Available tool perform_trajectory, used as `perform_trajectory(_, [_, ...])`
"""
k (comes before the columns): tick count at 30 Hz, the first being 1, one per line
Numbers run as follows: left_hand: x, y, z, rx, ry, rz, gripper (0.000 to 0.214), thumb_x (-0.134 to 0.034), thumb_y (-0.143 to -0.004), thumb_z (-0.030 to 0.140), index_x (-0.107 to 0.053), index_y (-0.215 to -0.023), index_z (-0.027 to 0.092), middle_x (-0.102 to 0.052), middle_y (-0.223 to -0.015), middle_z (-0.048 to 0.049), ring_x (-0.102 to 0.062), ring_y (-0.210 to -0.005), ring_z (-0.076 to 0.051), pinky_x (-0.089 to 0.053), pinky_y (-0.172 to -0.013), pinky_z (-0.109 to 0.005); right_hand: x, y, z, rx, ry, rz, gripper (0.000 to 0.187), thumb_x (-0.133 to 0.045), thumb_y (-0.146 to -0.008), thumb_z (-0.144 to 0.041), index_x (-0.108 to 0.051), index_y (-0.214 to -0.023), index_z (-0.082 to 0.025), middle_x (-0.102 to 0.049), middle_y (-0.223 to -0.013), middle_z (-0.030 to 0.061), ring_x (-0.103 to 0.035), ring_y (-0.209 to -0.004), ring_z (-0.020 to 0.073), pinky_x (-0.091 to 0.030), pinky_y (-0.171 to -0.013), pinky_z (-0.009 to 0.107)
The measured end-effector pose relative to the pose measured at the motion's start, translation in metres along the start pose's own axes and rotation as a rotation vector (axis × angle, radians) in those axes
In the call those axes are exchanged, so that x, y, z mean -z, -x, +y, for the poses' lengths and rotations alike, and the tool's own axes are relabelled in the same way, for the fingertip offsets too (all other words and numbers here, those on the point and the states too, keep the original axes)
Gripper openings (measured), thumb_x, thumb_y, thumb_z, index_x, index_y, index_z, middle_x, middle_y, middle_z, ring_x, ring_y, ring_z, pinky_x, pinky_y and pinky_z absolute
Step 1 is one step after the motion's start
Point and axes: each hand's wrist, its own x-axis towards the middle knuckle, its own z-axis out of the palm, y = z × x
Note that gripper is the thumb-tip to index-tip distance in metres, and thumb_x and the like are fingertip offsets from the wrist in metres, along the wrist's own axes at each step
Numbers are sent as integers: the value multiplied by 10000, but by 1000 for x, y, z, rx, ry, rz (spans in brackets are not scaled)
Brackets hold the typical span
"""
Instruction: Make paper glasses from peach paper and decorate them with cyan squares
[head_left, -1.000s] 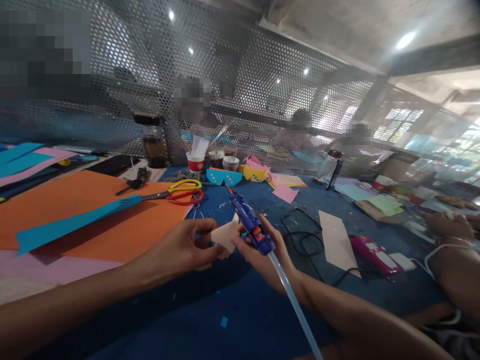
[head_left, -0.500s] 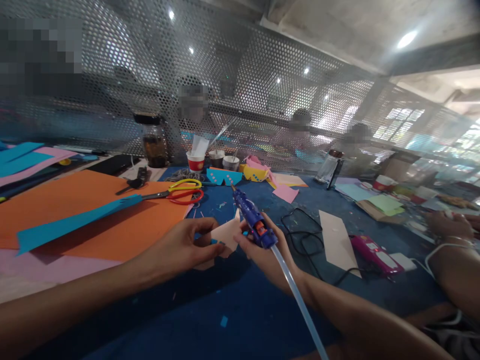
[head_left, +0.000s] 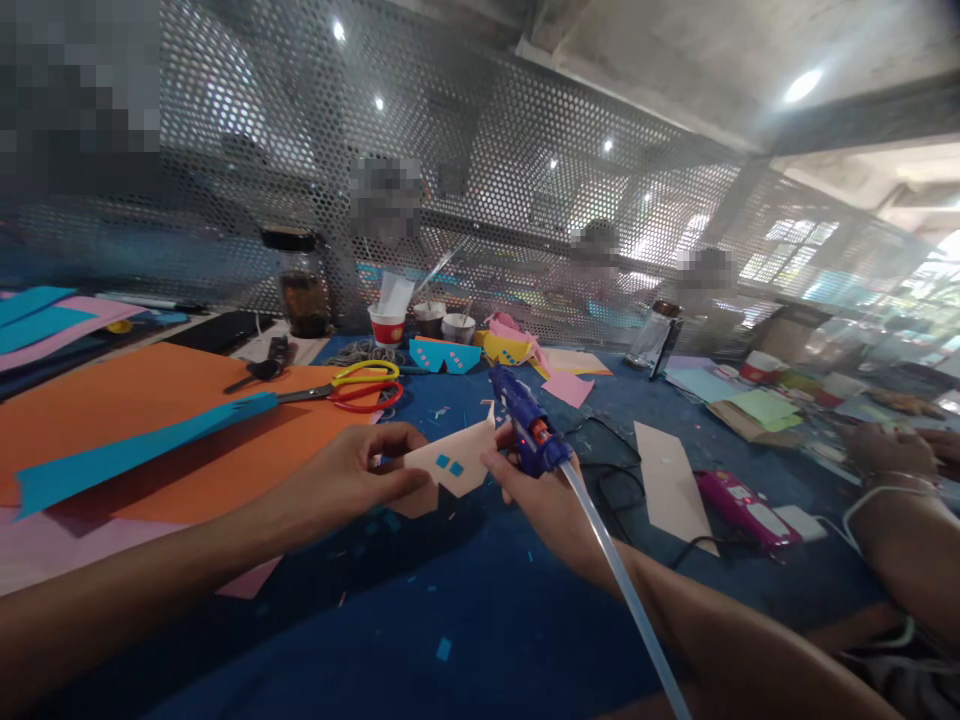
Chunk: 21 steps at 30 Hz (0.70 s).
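Note:
My left hand (head_left: pixel 349 480) pinches a pale peach paper cut-out (head_left: pixel 456 462) with small blue squares on it, held above the blue table (head_left: pixel 480 620). My right hand (head_left: pixel 541 500) grips a blue glue gun (head_left: pixel 528 432) with a clear glue stick (head_left: pixel 622 590) poking out of its back toward me. The gun's nozzle points up and away, just right of the cut-out's upper tip. The right thumb touches the cut-out's right edge.
An orange sheet (head_left: pixel 187 430) with a blue strip (head_left: pixel 142 445) lies left. Scissors (head_left: pixel 352 385) with red and yellow handles rest behind it. Paper cups (head_left: pixel 388 325), a jar (head_left: pixel 300 285), a black cable (head_left: pixel 607 470) and a pink tool (head_left: pixel 739 505) sit nearby. Another person's arm (head_left: pixel 911 510) rests at right.
The cut-out has turned so its face with blue squares shows and has risen slightly. The glue gun has shifted right and tilted more upright.

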Motion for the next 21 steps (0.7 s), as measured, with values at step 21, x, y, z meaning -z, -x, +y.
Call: perform_trajectory(21, [40,-19,-18,12,47,293,360,-732,-832,497,-783,-903,148,-757,-787,3,-701,-781,-191,-523,-736,-266,14,8,-5,74,241,-288,336,-831,-901,-502,-689,-885,-198,-590,-739,-24,-513,-629,129,-414,-568,249])
